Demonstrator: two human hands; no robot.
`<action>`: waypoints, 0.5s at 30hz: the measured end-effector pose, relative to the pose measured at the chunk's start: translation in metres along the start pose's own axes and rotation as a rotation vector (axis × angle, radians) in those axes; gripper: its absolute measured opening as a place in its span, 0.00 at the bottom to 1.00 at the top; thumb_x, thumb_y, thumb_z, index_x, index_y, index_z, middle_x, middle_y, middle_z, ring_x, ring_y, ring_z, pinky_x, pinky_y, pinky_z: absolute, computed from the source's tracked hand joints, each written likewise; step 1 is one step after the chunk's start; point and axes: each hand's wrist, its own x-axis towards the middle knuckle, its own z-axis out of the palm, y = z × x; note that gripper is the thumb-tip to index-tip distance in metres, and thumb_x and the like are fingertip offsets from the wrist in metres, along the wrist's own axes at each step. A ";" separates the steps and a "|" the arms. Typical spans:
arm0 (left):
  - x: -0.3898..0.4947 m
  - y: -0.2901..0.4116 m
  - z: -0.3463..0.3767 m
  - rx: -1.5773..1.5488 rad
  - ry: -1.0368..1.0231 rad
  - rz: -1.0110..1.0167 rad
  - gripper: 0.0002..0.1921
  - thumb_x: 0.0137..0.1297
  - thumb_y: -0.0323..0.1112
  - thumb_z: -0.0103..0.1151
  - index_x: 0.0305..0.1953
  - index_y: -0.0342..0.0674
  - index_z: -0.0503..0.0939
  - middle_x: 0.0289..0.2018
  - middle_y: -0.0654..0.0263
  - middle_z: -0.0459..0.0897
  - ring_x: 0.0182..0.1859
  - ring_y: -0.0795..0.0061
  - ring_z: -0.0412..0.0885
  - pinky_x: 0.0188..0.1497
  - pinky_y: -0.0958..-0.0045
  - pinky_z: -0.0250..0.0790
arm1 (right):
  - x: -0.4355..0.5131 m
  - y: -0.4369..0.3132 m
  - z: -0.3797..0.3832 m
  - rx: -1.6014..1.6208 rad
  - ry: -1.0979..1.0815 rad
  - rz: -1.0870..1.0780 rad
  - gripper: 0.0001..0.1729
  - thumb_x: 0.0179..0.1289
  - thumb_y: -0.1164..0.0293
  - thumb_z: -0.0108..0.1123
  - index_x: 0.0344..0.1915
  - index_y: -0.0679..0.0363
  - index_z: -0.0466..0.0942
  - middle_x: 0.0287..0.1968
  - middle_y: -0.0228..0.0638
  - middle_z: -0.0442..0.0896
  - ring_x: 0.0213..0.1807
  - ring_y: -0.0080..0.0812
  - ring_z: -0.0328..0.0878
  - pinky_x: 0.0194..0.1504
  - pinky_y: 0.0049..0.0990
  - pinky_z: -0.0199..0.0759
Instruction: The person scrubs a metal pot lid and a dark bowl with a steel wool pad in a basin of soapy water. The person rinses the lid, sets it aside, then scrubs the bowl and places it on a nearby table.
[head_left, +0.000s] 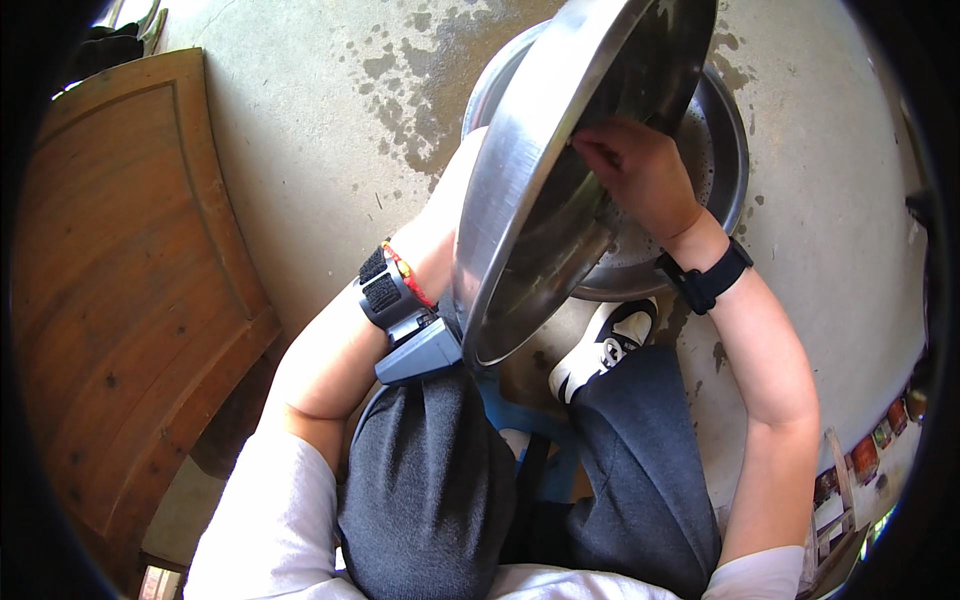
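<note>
A large stainless steel basin (517, 172) is tipped on its side, its opening facing right. My left forearm passes behind its outer wall. Only the wrist end of my left hand (463, 161) shows, so its fingers and hold are hidden. Inside the opening is my right hand (641, 176), fingers bunched together close to the basin's inner wall near the rim. Shadow hides whether anything is between them. Below, on the floor, stands a second metal basin (733, 150) with bubbly liquid in it, partly covered by the tipped one.
Wet patches (450, 82) darken the concrete floor (300, 150). A brown wooden panel (135, 262) stands at the left. My shoe (604, 349) rests just below the lower basin. Between my legs is a blue plastic object (559, 450). Several jars (866, 457) line the right edge.
</note>
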 end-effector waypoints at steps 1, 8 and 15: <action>0.000 0.000 0.000 -0.003 -0.001 -0.001 0.31 0.66 0.59 0.39 0.54 0.35 0.70 0.43 0.63 0.79 0.41 0.80 0.77 0.43 0.78 0.71 | -0.001 -0.001 0.001 0.006 -0.005 0.017 0.04 0.52 0.76 0.61 0.30 0.61 0.79 0.29 0.42 0.79 0.30 0.44 0.78 0.31 0.32 0.73; 0.001 0.000 0.002 -0.005 -0.005 -0.003 0.33 0.65 0.60 0.38 0.55 0.35 0.69 0.44 0.63 0.78 0.42 0.79 0.76 0.43 0.77 0.71 | -0.002 -0.004 0.004 0.101 0.012 0.140 0.06 0.52 0.77 0.61 0.33 0.62 0.80 0.30 0.44 0.81 0.30 0.42 0.79 0.32 0.29 0.73; -0.002 0.003 0.003 0.006 -0.007 0.005 0.34 0.64 0.62 0.37 0.56 0.35 0.68 0.45 0.62 0.78 0.43 0.78 0.76 0.44 0.77 0.71 | -0.002 -0.009 0.006 0.519 -0.067 0.645 0.09 0.59 0.77 0.58 0.39 0.71 0.79 0.31 0.39 0.84 0.31 0.26 0.82 0.35 0.20 0.77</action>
